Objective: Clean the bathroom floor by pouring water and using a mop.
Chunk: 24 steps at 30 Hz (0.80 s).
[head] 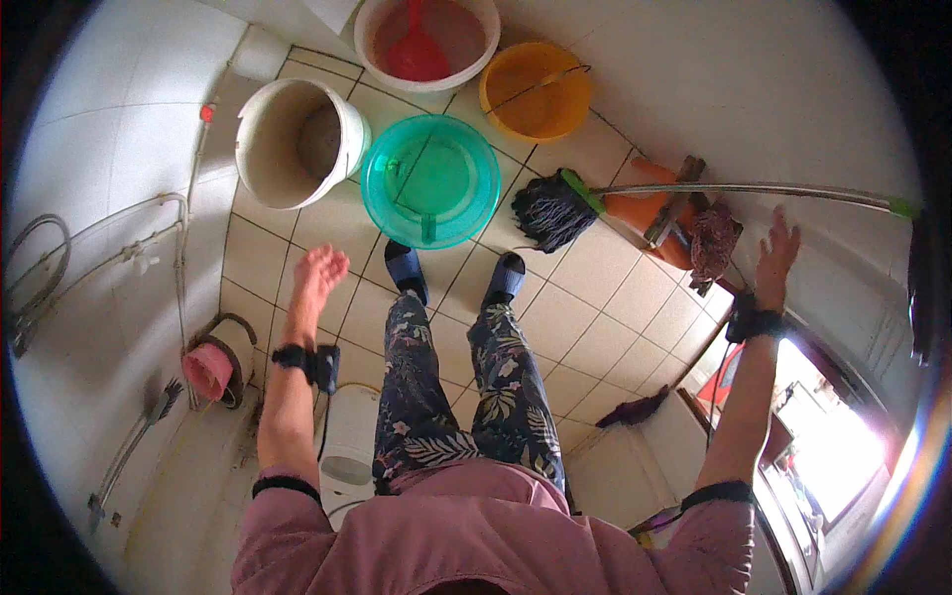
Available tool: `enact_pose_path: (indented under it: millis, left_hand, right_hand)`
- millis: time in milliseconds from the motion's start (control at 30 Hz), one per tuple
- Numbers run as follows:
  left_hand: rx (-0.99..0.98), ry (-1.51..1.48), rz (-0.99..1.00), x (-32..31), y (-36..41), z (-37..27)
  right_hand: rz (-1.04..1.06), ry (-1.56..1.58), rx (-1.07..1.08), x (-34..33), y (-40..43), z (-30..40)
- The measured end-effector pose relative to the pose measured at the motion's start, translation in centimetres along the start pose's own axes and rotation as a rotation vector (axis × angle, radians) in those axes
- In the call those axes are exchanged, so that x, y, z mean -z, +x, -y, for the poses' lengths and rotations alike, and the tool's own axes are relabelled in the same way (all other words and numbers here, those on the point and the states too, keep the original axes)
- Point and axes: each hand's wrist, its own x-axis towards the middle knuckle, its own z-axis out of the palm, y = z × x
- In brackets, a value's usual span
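Note:
My left hand [320, 269] hangs above the tiled floor [327, 223] with its fingers loosely curled and nothing in it. Nearest to it are a white plastic bucket [256, 152] and a translucent green basin [430, 178], which holds no visible object. My right hand [777, 256] is raised at the right with fingers spread, also holding nothing. Just beyond those fingers runs the metal pole [744, 190] of a string mop. Its dark strands [554, 212] rest on the floor below a green mop head [580, 191].
At the back stand a white tub [364, 44] with a red scoop [418, 56] inside and an orange bucket [535, 126]. An orange object [632, 212] and a wooden piece [673, 204] lie under the pole. Pipes [182, 245] line the left wall; a pink container [208, 372] is below.

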Motion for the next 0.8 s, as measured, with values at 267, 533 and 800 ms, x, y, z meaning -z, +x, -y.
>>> enact_pose_path:
  millis: [267, 533, 800]
  left_hand:
    - [0.19, -0.021, 0.096, 3.2, -12.3, 9.7]
    - [-0.088, 0.332, 0.355, -7.1, -19.5, 7.5]
    - [-0.956, 0.616, 0.782, -21.0, -30.3, -1.3]
  right_hand:
    - [0.212, 0.195, 0.162, 2.5, 4.1, 9.5]
    - [0.274, 0.584, 0.183, -0.2, -18.5, 18.8]
    - [0.655, 0.898, 0.505, 10.6, -31.9, 38.2]
